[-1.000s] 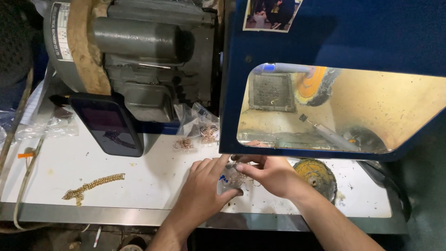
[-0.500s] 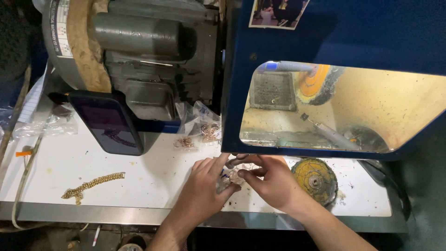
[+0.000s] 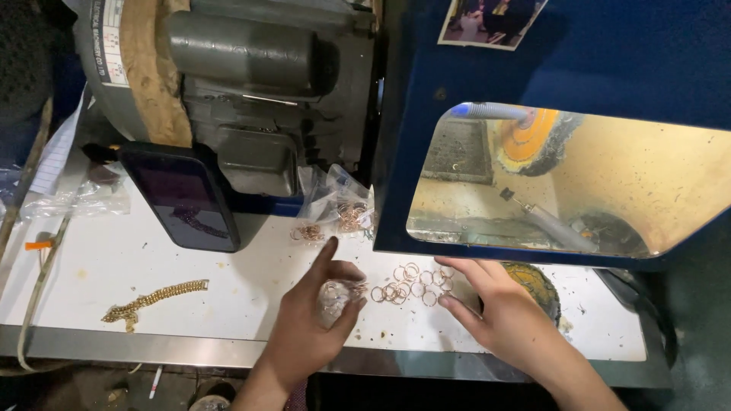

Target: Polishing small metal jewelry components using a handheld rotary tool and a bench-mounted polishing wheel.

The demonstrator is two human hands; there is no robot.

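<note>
My left hand (image 3: 308, 320) holds a small clear plastic bag (image 3: 333, 298) with a few thin rings still in it, just above the white bench top (image 3: 114, 262). Several loose copper-coloured rings (image 3: 411, 283) lie spread on the bench between my hands. My right hand (image 3: 502, 316) rests flat beside them on the right, fingers apart, touching the bench and holding nothing.
A gold chain (image 3: 152, 298) lies at the front left. A dark phone (image 3: 186, 196) leans against a grey motor (image 3: 244, 91). More small bags of rings (image 3: 343, 205) sit by the motor. A blue hood (image 3: 563, 114) encloses an orange polishing wheel (image 3: 533, 141). A round dark disc (image 3: 537, 285) lies behind my right hand.
My hands were together on the bag; they have moved apart, and the rings now lie spread out on the bench. The view has shifted slightly.
</note>
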